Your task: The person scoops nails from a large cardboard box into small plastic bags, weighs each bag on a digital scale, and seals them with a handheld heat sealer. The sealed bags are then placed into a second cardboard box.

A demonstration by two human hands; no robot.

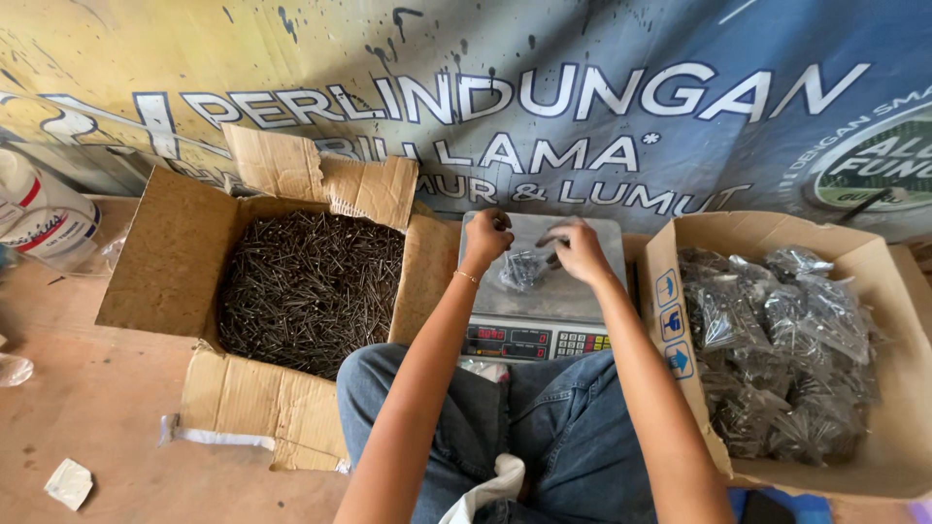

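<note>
While both hands pinch bag of nails (522,269) on scale (544,306): my left hand (488,236) and right hand (578,249) shut on plastic; heavy, floppy, prickly; hold at neck.

hardware packing spot: carton of loose nails (309,286), weighing scale (540,320), bagged nails (777,349).

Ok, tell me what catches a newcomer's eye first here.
The torn brown cardboard box heaped with dark loose nails at left stands out first. At right, a second cardboard box holds clear plastic bags of nails. Between them, both hands, left hand and right hand, hold a small clear bag over a grey digital scale.
</note>
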